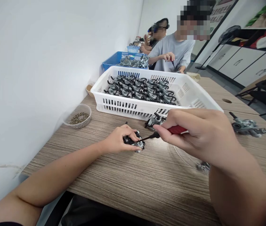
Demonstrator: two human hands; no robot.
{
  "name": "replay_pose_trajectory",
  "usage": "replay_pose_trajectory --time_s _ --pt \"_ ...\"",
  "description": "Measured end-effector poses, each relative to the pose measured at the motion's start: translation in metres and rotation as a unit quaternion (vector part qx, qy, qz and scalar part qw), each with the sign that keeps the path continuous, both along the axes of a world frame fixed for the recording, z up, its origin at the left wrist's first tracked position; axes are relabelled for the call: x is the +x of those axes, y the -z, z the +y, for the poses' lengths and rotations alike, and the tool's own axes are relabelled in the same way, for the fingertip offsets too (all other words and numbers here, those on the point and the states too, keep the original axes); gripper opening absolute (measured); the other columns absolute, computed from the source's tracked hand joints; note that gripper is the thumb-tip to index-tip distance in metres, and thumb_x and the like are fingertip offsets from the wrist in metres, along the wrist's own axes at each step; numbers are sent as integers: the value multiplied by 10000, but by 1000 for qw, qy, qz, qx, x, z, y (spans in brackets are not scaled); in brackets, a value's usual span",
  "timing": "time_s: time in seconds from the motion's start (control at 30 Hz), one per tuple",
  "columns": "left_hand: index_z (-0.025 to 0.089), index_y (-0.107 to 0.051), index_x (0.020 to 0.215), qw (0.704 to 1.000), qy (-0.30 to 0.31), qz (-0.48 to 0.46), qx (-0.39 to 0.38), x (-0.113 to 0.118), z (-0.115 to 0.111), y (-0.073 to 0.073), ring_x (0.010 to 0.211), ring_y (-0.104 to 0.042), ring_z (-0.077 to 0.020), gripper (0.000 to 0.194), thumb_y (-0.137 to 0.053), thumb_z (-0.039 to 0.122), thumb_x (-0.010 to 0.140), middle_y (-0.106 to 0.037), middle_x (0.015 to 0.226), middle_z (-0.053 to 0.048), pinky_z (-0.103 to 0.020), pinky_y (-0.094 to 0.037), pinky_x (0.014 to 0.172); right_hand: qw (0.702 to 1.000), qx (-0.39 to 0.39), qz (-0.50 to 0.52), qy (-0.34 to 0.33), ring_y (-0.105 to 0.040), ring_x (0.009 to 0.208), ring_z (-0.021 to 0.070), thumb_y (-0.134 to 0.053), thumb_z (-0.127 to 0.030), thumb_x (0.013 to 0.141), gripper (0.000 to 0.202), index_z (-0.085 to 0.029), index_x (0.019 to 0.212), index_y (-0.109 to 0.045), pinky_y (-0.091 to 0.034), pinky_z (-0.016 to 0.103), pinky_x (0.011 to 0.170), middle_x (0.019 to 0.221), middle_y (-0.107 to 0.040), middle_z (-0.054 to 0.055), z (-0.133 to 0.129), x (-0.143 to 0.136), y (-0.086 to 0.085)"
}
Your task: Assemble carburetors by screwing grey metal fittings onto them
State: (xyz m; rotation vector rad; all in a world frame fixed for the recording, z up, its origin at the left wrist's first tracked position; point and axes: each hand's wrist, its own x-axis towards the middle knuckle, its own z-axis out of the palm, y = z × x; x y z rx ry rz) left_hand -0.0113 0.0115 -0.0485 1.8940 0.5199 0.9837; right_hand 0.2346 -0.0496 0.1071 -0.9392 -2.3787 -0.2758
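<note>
On the wooden table, my left hand (118,139) is closed around a small metal carburetor (141,145) with black parts, its fingers pressing it from above and the side. My right hand (191,131) grips a screwdriver (176,129) with a red handle. The dark shaft slants down to the left, and its tip meets the carburetor beside my left fingers. Whether a screw sits under the tip is hidden. Just behind my right hand stands another carburetor (155,121), partly covered by the fingers.
A white basket (121,105) holds rows of carburetors. At left is a clear tub (77,125) of small brass-coloured parts. A further carburetor (248,125) lies at right, and a clear container (184,157) is partly behind my right wrist. Beyond are a blue crate (110,62) and co-workers.
</note>
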Motion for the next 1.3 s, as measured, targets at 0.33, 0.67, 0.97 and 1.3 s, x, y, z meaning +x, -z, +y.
replay_pose_trajectory --time_s 0.33,0.67,0.97,1.3 --pt "213 -786 874 1000 -6 3 1 1 -1 1 1047 -720 -237 289 -1008 343 742 -814 922 -67 -537 -561 1160 964 -235 32 -117 -710 1233 260 -574 -259 1078 218 -305 1291 -587 -648 404 919 1385 -704 85 3 19 -11" --pt "210 -764 938 998 -21 61 -8 -3 -4 -6 1120 -745 -272 332 -992 371 758 -776 992 -51 -477 -548 1115 988 -133 49 -69 -779 826 205 -724 -325 1045 151 -335 1146 -611 -624 361 732 1044 -802 -23 3 6 -3" --pt "234 -802 918 997 -41 62 9 0 -7 -8 1144 -737 -288 291 -995 371 749 -812 997 -63 -471 -554 1094 998 -28 52 28 -663 595 165 -696 -385 1051 186 -282 942 -586 -433 321 513 777 -745 -23 -2 -4 6" --pt "217 -780 841 998 -51 25 27 5 -10 -2 987 -701 -246 275 -999 350 741 -839 933 -57 -521 -565 1129 987 -159 29 -9 -731 1026 292 -621 -324 1039 155 -269 1166 -549 -616 414 760 1282 -705 126 -9 3 -6"
